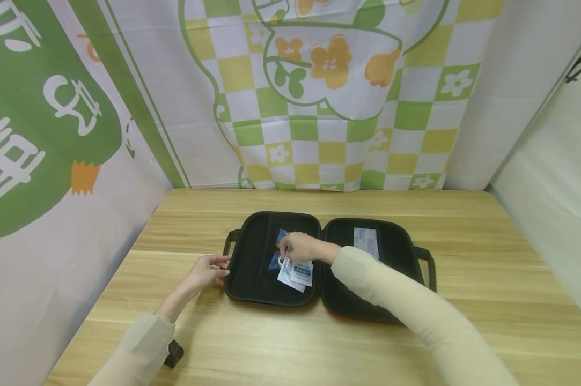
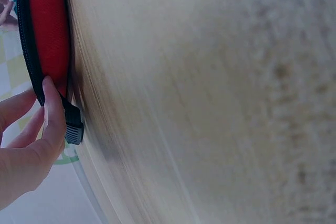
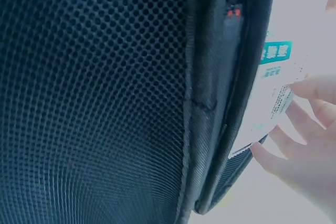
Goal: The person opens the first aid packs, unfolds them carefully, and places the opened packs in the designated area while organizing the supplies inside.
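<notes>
A black zip case [image 1: 245,262] lies open on the table, its two halves side by side. My left hand [image 1: 206,272] holds the left half's outer edge beside the handle. In the left wrist view, its fingers [image 2: 52,111] are at the corner of the case's red side [image 2: 50,30]. Over the left half, my right hand [image 1: 300,246] pinches a white packet [image 1: 301,273] with a teal label; another pale packet [image 1: 286,276] lies partly under it. A blue packet [image 1: 273,261] is partly hidden behind that hand.
A white printed packet [image 1: 366,241] lies in the case's right half, partly covered by my right sleeve [image 1: 382,284]. Carry handles stick out at both ends, such as the right handle [image 1: 431,268]. A patterned curtain [image 1: 329,145] hangs behind the wooden table [image 1: 280,343].
</notes>
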Motion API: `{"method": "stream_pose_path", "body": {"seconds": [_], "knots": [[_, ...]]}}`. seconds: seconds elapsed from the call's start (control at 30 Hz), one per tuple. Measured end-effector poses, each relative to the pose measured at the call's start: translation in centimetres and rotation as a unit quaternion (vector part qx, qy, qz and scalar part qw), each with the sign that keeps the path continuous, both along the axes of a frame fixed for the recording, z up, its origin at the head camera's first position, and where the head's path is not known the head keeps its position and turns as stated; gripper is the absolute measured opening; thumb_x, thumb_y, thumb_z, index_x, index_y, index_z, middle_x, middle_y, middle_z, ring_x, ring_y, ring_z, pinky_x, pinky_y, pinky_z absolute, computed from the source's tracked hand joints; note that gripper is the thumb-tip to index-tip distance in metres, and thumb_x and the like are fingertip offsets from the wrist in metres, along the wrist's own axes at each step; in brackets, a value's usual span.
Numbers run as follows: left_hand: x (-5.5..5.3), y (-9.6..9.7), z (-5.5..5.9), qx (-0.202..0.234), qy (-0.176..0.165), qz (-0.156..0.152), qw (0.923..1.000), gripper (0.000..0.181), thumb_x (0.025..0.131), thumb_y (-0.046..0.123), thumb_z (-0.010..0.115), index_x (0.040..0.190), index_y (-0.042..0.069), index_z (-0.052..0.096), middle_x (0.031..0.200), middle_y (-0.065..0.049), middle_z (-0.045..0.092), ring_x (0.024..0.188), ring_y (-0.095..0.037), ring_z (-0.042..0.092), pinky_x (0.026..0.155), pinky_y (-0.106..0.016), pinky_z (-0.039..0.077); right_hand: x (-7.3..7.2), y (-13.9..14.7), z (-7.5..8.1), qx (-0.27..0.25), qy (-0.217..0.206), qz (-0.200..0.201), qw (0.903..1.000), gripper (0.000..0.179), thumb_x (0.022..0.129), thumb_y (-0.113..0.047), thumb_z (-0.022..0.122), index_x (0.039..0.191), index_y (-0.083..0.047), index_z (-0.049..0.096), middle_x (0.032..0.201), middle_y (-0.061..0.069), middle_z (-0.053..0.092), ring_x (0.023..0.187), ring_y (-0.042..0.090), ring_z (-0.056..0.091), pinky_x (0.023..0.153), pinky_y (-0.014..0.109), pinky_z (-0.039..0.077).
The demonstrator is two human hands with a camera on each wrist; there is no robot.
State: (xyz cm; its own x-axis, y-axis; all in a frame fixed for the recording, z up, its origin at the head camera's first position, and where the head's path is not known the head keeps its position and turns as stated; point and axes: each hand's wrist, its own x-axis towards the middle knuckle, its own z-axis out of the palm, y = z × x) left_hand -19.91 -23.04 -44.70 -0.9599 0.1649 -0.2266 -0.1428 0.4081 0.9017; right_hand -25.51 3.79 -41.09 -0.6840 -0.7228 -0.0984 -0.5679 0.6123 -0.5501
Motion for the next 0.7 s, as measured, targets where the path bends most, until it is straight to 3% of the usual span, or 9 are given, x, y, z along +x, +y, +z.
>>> {"method": "stream_pose_path", "body": {"seconds": [0.1,0.2,0.37,0.7], "knots": [[0.0,0.1,0.0,0.001,0.000,0.002,1.0000,0.042,0.081,-0.007,0.055,0.120,-0.015,0.043,0.094,-0.018,0.049,0.069,-0.013,0.056,0.060,-0.030,0.054,0.2,0.3,0.6,-0.004,0.018,0.005,0.9998,0.016,0.074,0.006,0.052,0.075,-0.007,0.061,0.095,0.009,0.062,0.087,0.019,0.056,0.068,0.025,0.047],[0.0,0.0,0.0,-0.001,0.002,-0.003,1.0000,0.042,0.081,-0.007,0.055,0.120,-0.015,0.043,0.095,-0.018,0.049,0.071,-0.014,0.057,0.061,-0.031,0.054,0.2,0.7,1.2,-0.008,0.040,0.016,0.9990,0.019,0.070,0.008,0.052,0.075,-0.007,0.062,0.086,0.005,0.061,0.078,0.015,0.053,0.064,0.022,0.047],[-0.1,-0.1,-0.1,-0.004,0.001,-0.004,1.0000,0.042,0.081,-0.006,0.055,0.121,-0.014,0.043,0.096,-0.018,0.049,0.073,-0.015,0.057,0.062,-0.031,0.054,-0.1,1.4,1.8,-0.014,0.075,0.031,0.9966,0.024,0.067,0.011,0.051,0.077,-0.005,0.066,0.086,0.006,0.064,0.081,0.017,0.057,0.068,0.023,0.048],[-0.1,0.0,0.0,-0.008,-0.005,-0.001,1.0000,0.043,0.082,-0.005,0.055,0.122,-0.014,0.043,0.097,-0.019,0.048,0.073,-0.014,0.056,0.064,-0.032,0.054,-0.3,2.8,2.7,-0.004,0.122,0.062,0.9906,0.014,0.075,0.003,0.058,0.077,-0.006,0.068,0.091,0.008,0.064,0.091,0.023,0.058,0.082,0.031,0.048]]}}
